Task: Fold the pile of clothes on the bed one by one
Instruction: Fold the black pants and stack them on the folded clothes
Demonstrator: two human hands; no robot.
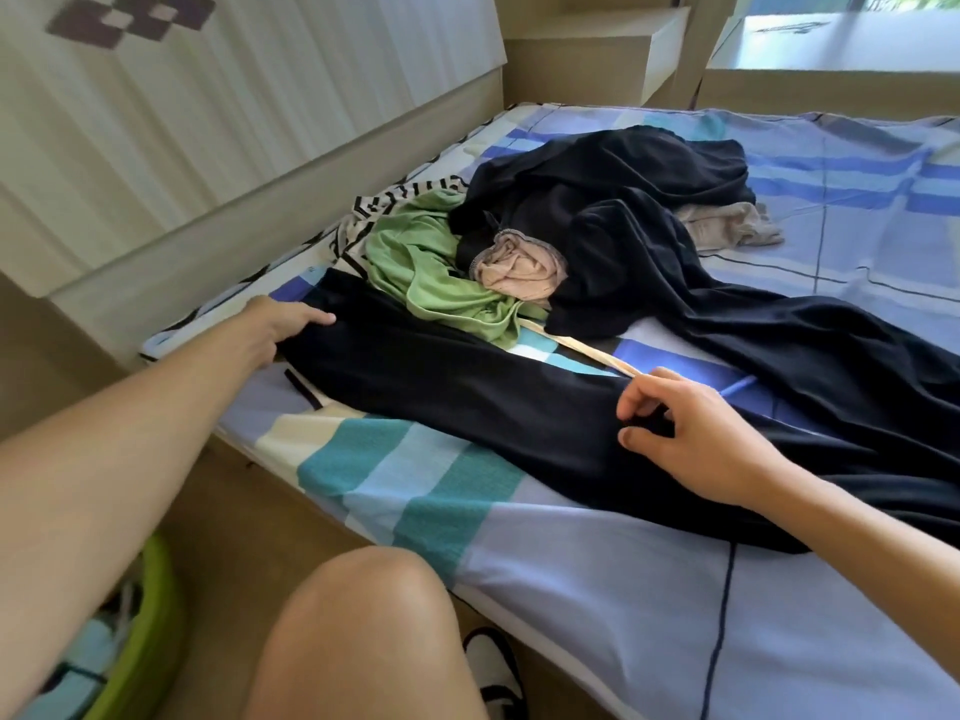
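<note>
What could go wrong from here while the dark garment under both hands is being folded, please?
1. The green garment overlaps the far edge of the dark garment; pulling that clear could drag the pile along.
2. A cream strap runs up to the right hand, which pinches the dark cloth, so it may get caught in the fold.
3. The end by the left hand lies near the edge of the bed; it might slide off.

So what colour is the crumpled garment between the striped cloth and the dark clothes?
Light green: the crumpled garment shows best in the head view.
</note>
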